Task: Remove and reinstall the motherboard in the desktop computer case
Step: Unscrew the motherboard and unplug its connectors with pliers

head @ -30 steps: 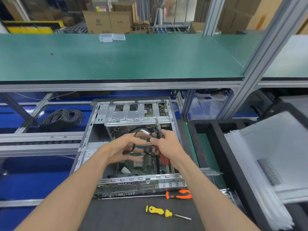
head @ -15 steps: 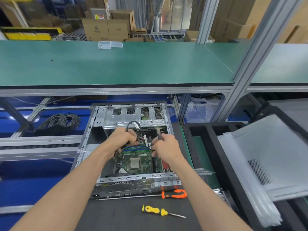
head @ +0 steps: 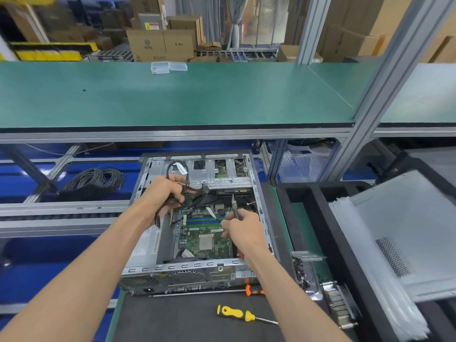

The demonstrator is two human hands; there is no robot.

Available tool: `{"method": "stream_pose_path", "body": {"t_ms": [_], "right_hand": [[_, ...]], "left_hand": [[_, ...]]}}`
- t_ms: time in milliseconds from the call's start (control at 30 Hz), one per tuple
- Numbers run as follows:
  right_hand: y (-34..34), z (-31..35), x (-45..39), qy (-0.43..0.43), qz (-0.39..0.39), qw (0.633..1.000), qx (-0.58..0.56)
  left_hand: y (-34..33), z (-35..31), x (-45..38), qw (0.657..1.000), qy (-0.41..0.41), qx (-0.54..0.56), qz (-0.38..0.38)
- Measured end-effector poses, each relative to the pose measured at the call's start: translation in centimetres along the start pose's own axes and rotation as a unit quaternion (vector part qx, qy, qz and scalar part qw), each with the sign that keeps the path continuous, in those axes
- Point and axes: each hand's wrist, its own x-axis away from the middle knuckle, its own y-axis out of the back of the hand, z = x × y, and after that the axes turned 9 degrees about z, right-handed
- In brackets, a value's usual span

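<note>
An open desktop case [head: 138,272] lies flat on the dark mat, its green motherboard [head: 206,239] showing inside with a square silver CPU in the middle. My left hand [head: 165,193] grips a bundle of black cables [head: 191,193] and holds it up over the case's left side, near the silver drive cage [head: 217,174]. My right hand [head: 243,229] hovers over the board's right edge and grips needle-nose pliers [head: 234,206], tips pointing up, red handles poking out below my wrist.
A yellow screwdriver [head: 243,315] lies on the dark mat in front of the case, and a long orange-handled screwdriver [head: 254,291] lies against its front. A small bin of screws [head: 304,275] sits right of the case. A coil of black cable [head: 95,180] rests at left. A silver side panel [head: 404,233] lies at right.
My left hand has pulled the cable bundle up and left, away from my right hand. The motherboard's upper part now shows between my hands. My right hand stays low with the pliers.
</note>
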Motion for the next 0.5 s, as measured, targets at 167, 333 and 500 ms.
{"method": "stream_pose_path", "body": {"t_ms": [167, 333, 500], "right_hand": [[0.2, 0.2, 0.0, -0.009, 0.026, 1.0, -0.007], [0.5, 1.3, 0.2, 0.002, 0.059, 0.985, -0.16], [1.0, 1.4, 0.5, -0.023, 0.104, 0.97, -0.217]], "left_hand": [[-1.7, 0.7, 0.2, 0.993, -0.029, 0.103, 0.051], [-4.7, 1.3, -0.2, 0.988, -0.037, 0.12, 0.088], [-8.1, 1.1, -0.9, 0.988, -0.08, 0.081, 0.101]]}}
